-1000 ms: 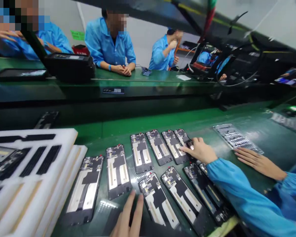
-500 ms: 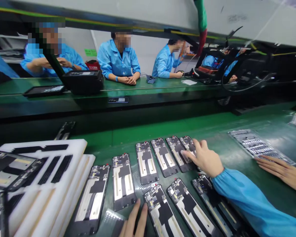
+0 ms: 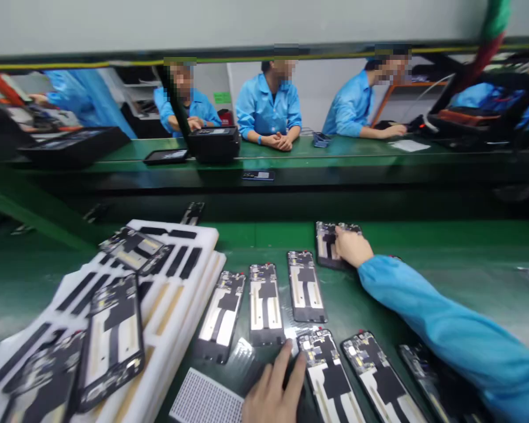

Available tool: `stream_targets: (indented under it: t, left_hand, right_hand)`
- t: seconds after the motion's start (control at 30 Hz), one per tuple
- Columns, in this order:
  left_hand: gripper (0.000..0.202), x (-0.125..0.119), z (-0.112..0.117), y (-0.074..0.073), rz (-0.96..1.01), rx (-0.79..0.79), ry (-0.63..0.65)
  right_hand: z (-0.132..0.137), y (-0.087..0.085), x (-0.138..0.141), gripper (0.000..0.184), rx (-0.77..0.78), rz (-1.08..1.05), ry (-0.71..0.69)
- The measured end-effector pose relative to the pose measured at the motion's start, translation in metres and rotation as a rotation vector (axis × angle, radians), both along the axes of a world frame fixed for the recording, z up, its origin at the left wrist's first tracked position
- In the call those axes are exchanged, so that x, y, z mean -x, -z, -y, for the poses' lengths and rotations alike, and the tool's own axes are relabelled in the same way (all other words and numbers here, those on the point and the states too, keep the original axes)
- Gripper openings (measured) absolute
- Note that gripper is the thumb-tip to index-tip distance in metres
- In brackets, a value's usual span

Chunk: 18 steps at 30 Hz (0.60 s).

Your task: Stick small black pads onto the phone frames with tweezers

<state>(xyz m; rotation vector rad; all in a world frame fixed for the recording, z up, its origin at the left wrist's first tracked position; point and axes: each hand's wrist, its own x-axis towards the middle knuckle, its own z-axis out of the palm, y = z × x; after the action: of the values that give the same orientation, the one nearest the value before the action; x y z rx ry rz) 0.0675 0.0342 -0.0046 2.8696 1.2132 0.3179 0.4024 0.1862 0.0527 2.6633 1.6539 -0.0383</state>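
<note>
My right hand [image 3: 355, 245], in a blue sleeve, grips opened phones [image 3: 325, 244] at the far side of the bench. At least two lie side by side there, the fingers closed over them. My left hand [image 3: 275, 385] rests low in the middle, fingers stretched out and slightly apart, near the top of an opened phone [image 3: 335, 382]. Something black shows beneath it, too hidden to name. Another opened phone [image 3: 306, 285] lies between my hands. Two more, one at the middle [image 3: 267, 305] and one at the left [image 3: 223, 314], lie in the same row.
White foam trays [image 3: 211, 238] are stacked at left, with several opened phones [image 3: 112, 341] on top. A white sheet with small printed marks [image 3: 207, 396] lies beside my left hand. Co-workers in blue sit behind the raised green shelf [image 3: 286, 154]. Below my sleeve lies a dark phone [image 3: 418, 370].
The view has swung left, bringing more of the foam trays in. My right hand has moved farther across the bench with opened phones. The other person's hand at right has left the view.
</note>
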Motion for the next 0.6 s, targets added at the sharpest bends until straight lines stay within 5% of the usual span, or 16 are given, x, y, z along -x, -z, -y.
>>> stream_targets:
  t: [0.13, 0.33, 0.43, 0.6]
  left_hand:
    - [0.077, -0.003, 0.002, -0.003, 0.061, 0.054, -0.016]
    - [0.065, -0.009, 0.008, 0.002, 0.169, 0.076, -0.067]
    - [0.055, -0.012, 0.010, -0.001, 0.217, 0.083, -0.108]
    - [0.060, -0.011, 0.010, -0.011, 0.279, 0.070, -0.292]
  right_hand:
    - [-0.034, -0.022, -0.004, 0.029, -0.130, -0.012, -0.027]
    - [-0.042, -0.042, 0.009, 0.031, -0.190, -0.001, -0.039]
    - [-0.027, -0.036, 0.038, 0.051, -0.119, -0.015, -0.070]
    - [0.038, -0.004, 0.104, 0.088, 0.059, -0.037, -0.246]
